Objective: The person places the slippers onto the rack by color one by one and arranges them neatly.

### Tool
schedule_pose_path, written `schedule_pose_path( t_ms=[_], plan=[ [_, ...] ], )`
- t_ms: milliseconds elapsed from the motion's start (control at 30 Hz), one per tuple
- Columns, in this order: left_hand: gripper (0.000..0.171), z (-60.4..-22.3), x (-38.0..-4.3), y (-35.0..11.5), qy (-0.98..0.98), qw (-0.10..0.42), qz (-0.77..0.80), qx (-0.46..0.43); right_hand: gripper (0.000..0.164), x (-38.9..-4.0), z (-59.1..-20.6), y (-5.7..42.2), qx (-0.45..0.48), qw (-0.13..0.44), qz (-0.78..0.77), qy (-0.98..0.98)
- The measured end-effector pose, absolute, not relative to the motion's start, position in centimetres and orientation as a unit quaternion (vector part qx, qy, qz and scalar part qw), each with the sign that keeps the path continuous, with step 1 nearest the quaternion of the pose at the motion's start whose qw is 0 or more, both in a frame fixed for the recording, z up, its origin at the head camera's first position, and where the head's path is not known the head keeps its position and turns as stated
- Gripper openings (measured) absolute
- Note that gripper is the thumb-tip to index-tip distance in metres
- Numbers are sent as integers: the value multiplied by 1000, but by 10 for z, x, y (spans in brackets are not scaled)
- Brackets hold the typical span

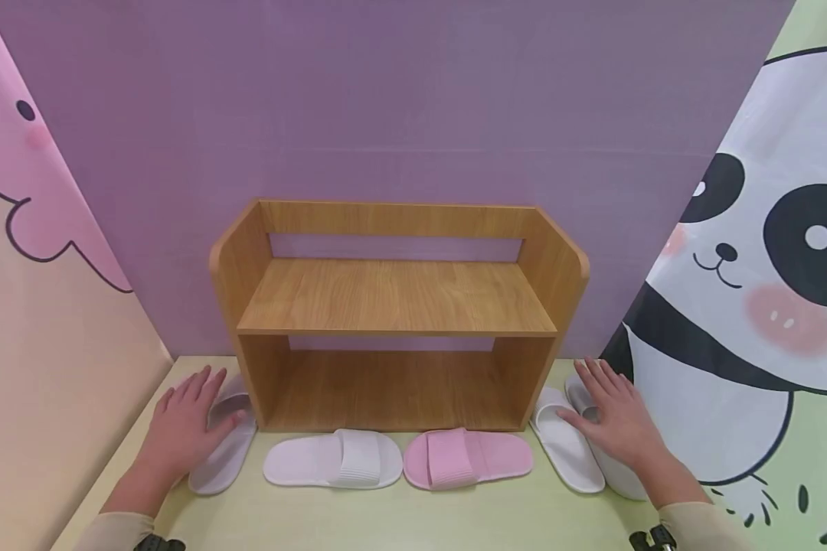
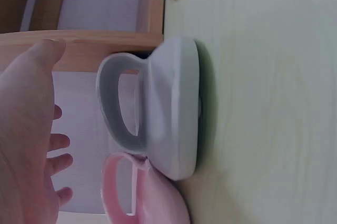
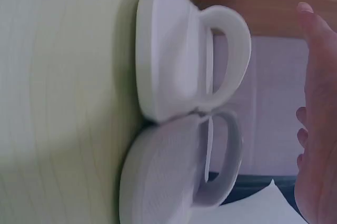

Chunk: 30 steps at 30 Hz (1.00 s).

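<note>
My left hand [image 1: 181,425] is spread over the slippers left of a wooden shelf unit [image 1: 396,297], holding nothing. Under it lies a pale grey slipper [image 1: 219,468]; the left wrist view shows a pink slipper [image 2: 160,200] beside that one, mostly hidden by the hand in the head view. On the other side, my right hand [image 1: 618,422] has its fingers extended above a white slipper [image 1: 570,451] and a light grey slipper [image 1: 622,471]. Both wrist views show space between the hands and the slipper straps. In front of the unit, a white slipper [image 1: 299,461] and a pink slipper [image 1: 503,454] lie sideways, end to end.
The two-tier shelf unit stands on a pale wood-grain tabletop [image 1: 400,524] against a purple backdrop [image 1: 413,99]. A peach and pink panel [image 1: 34,367] rises at the left, and a panda-printed panel [image 1: 751,321] at the right.
</note>
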<state>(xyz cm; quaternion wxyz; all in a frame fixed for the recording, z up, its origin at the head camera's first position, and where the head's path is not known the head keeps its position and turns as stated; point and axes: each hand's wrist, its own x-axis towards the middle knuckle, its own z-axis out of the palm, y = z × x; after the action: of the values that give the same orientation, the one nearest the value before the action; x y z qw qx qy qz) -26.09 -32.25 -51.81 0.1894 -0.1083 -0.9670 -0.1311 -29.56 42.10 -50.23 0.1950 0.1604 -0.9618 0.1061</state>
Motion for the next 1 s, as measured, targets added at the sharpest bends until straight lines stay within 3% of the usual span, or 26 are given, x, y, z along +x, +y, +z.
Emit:
schedule_pose_path(
  t_ms=[267,367,533,1000],
  plan=[
    [68,-524,-259,-327,-919,280,-254,-116,88,-291,-492,390,136,165,278,-936],
    [62,-525,-253,-330,-914,268,-288,-105,83,-287,-490,381,120,156,323,-926],
    [58,-525,-240,-335,-917,246,-303,-87,71,-281,-489,366,129,188,371,-900],
    [39,-535,-230,-342,-902,271,-319,-106,53,-280,-489,334,134,246,480,-832]
  ],
)
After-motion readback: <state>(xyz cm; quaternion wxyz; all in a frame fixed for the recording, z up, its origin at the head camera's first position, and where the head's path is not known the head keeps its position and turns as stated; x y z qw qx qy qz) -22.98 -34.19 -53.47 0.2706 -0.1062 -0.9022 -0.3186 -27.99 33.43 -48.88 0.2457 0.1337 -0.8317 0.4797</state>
